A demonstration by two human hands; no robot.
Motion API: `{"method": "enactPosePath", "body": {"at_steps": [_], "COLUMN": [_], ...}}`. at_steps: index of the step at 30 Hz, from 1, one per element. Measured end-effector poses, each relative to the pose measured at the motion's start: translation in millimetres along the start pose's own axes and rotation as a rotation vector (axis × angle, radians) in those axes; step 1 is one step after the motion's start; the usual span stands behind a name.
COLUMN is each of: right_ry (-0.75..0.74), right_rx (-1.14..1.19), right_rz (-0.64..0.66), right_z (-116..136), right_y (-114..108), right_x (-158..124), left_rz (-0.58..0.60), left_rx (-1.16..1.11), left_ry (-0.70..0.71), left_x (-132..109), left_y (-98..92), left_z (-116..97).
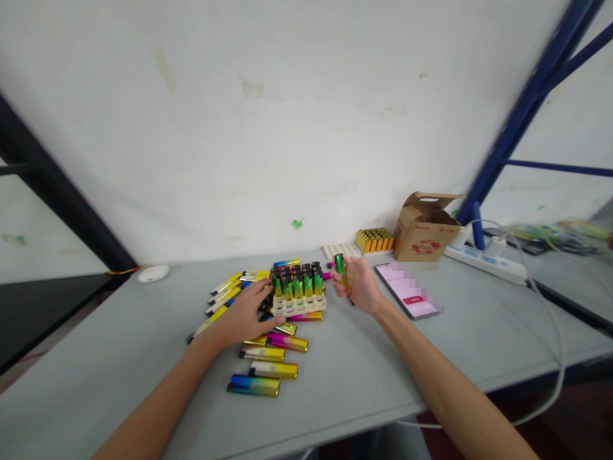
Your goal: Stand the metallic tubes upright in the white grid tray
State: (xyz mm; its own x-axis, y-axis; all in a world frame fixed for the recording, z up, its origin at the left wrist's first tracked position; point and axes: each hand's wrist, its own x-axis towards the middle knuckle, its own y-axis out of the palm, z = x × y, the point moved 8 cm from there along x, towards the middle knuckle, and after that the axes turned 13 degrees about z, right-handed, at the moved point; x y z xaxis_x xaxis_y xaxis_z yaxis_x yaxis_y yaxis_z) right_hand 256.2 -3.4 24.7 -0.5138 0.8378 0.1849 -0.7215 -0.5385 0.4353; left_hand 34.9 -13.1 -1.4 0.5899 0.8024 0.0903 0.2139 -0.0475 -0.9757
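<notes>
My right hand [360, 285] is closed around a green and yellow lighter [340, 268], held upright just right of a cream tray [299, 305]. The tray holds several upright lighters [297, 281] with black tops. My left hand [246, 315] lies flat with fingers spread on a pile of loose coloured lighters [268, 367] scattered on the grey table [143, 377], its fingertips touching the tray's left side.
A phone [407, 291] with a lit screen lies right of my right hand. Behind it stand a cardboard box [424, 227], a tray of orange lighters [375, 240] and an empty white tray [340, 249]. A power strip [486, 263] with a cable lies at the right. A white round object [153, 273] sits far left.
</notes>
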Motion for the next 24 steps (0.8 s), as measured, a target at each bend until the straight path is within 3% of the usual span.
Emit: {"method": "enactPosePath", "body": {"at_steps": [4,9,13,24], "right_ry": [-0.129,-0.323,-0.47,-0.404], "right_rx": [-0.274,-0.768,-0.998,-1.355], "right_rz": [-0.016,-0.018,0.02,0.11], "right_z": [15,34,40,15], "right_y": [11,44,70,98], "right_x": [-1,-7,-6,32], "left_rz": [0.005,-0.037,-0.067,-0.054], "left_rx": [-0.04,-0.058,-0.076,-0.118], "left_ry": [0.013,0.037,0.064,0.097], "left_x": [1,1,1,1], "left_y": [-0.4,-1.5,-2.7,-7.4], "left_z": [-2,-2,-4,-13]}}
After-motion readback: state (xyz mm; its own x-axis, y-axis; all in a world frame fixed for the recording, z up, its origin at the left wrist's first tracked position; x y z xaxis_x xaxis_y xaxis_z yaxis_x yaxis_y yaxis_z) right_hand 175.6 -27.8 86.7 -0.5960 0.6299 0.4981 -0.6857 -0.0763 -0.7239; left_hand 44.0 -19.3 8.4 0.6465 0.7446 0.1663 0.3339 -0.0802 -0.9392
